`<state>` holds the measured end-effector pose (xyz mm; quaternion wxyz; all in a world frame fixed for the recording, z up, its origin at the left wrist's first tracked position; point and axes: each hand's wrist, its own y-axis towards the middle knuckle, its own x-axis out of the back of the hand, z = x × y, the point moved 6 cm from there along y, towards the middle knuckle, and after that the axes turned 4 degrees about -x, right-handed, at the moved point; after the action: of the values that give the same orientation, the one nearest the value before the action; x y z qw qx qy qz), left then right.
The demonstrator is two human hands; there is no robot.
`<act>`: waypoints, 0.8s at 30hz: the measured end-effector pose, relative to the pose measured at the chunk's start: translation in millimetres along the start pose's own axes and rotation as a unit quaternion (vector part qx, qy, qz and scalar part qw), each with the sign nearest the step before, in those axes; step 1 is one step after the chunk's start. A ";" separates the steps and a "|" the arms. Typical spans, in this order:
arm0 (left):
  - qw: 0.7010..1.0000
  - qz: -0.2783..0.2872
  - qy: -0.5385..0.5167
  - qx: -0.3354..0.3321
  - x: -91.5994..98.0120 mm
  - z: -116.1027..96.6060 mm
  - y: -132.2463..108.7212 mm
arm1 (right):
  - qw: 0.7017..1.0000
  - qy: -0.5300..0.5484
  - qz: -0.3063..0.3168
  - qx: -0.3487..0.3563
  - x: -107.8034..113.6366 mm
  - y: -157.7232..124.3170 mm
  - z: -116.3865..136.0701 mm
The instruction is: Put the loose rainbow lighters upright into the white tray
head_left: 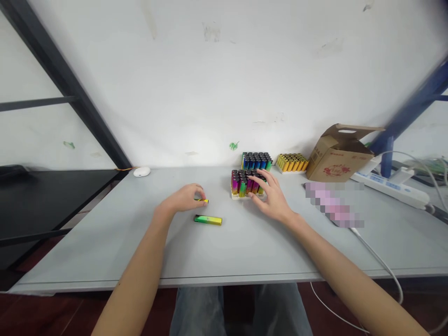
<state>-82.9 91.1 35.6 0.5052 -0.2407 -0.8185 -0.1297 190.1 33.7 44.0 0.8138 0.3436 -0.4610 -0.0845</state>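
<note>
My left hand (187, 198) is closed on a yellow lighter (205, 201) just over the table; its fingers hide most of the lighter. In front of it a green and yellow lighter (208, 220) lies flat on the table. My right hand (271, 196) has its fingers spread at the right side of a white tray (240, 197) of upright multicolored lighters (242, 187), its fingertips at or over the nearest ones. Behind that tray stands another group of blue and green lighters (257, 161).
Yellow lighters (294, 162) stand in a tray beside an open cardboard box (336, 156). To the right are a blurred phone (332, 205) with a cable and a white power strip (392, 186). A white earphone case (142, 171) sits at the back left of the table (245, 252).
</note>
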 end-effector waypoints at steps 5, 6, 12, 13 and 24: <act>0.996 -0.080 -0.016 -0.018 -10.4 -17.5 9.3 | 0.999 0.025 -0.007 -0.029 3.1 1.3 -0.5; 0.995 -0.091 -0.026 -0.024 -13.2 -23.7 10.6 | 0.999 0.031 -0.012 -0.035 4.0 1.4 -1.0; 0.973 -0.149 -0.153 -0.092 -17.4 -58.5 12.0 | 0.997 0.047 -0.034 -0.051 8.0 2.3 -3.5; 0.966 -0.159 -0.182 -0.094 -16.5 -60.5 11.7 | 0.997 0.047 -0.036 -0.053 8.2 2.4 -3.8; 0.871 -0.142 -0.463 -0.080 -26.1 -66.7 21.3 | 0.995 0.057 -0.039 -0.072 6.7 2.9 -10.9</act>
<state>-11.0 71.9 42.1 0.0234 -0.1935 -0.9710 -0.1387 202.2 38.0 46.8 0.8574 0.3063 -0.3929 -0.1290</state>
